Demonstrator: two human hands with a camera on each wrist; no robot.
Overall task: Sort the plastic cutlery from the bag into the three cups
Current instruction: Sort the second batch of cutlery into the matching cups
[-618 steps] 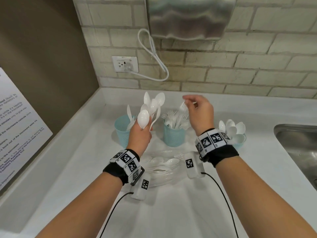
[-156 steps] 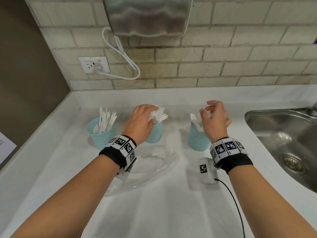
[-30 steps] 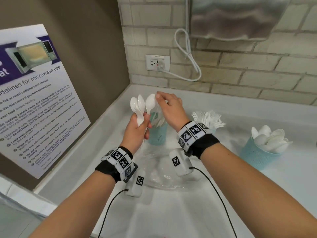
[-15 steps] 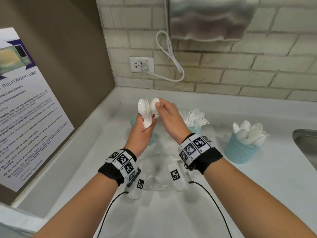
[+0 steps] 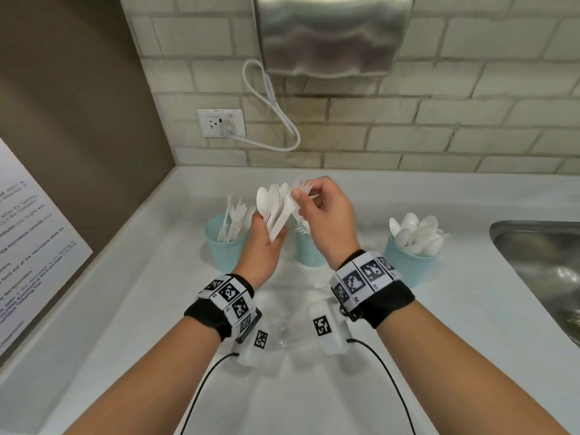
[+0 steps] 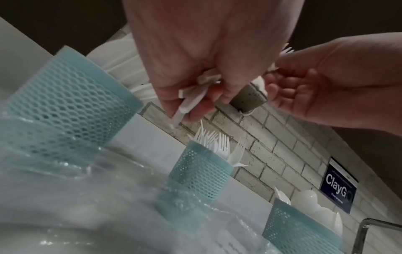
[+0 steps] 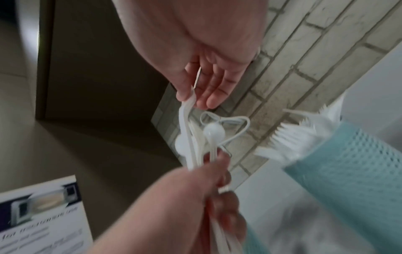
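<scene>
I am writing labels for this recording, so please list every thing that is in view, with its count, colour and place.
cups: three, light blue mesh, in a row on the counter.
cutlery bundle: several pieces, white, in the left hand.
fork: one, white, in the right hand.
plastic bag: one, clear, before the cups.
counter: one, white.
sink: one, steel, far right.
socket: one, white, on the brick wall.
poster: one, left wall.
left hand: grips the bundle.
right hand: pinches the fork.
</scene>
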